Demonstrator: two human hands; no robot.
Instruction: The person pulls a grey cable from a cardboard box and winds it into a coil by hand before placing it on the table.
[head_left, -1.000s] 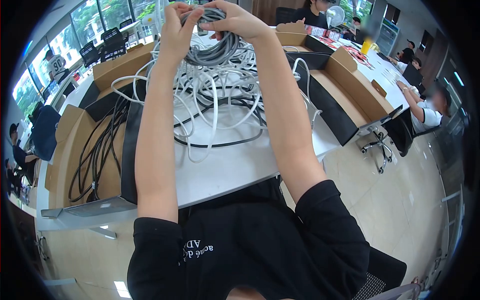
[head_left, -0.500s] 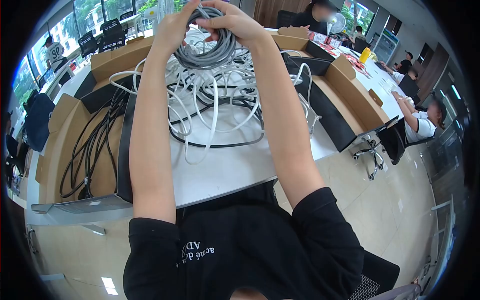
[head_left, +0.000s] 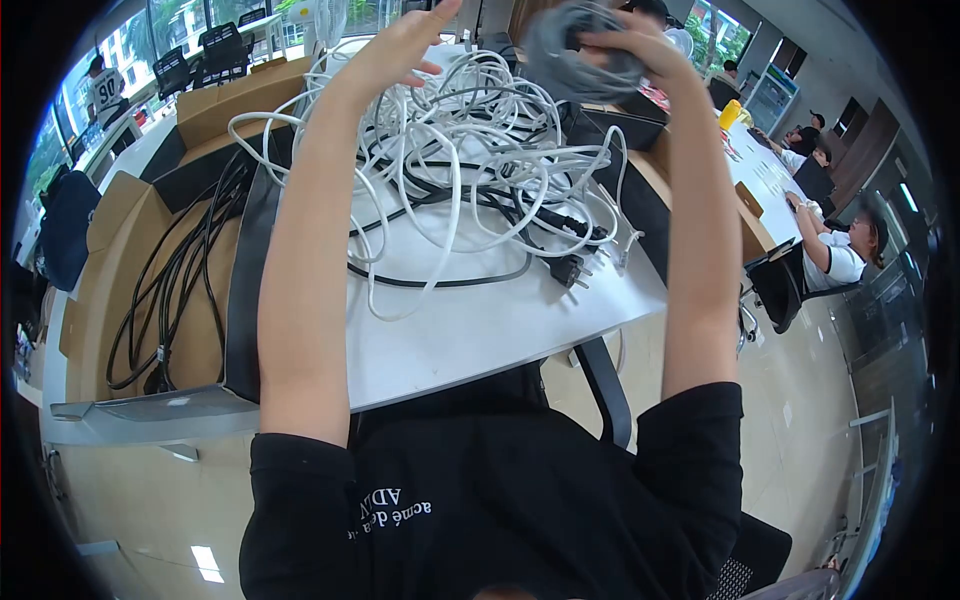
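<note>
A coiled grey cable (head_left: 560,55), blurred by motion, hangs from my right hand (head_left: 640,45) at the upper right, above the boxes. My left hand (head_left: 405,45) is raised over the tangle with its fingers spread and nothing in it. Below and between my arms lies a tangled heap of white cables (head_left: 470,130), mixed with black cables (head_left: 450,280). A black plug (head_left: 568,270) with metal prongs rests on the table near the right side of the heap.
An open cardboard box (head_left: 120,300) with black cables (head_left: 180,290) stands left of my left arm. Another open box (head_left: 640,215) is partly behind my right arm. People sit at the white table (head_left: 750,165) on the right. A yellow object (head_left: 730,113) stands there.
My right hand has carried the grey coil to the right, away from my left hand. My left hand has let go of it and opened. More of the heap and the black plug now show.
</note>
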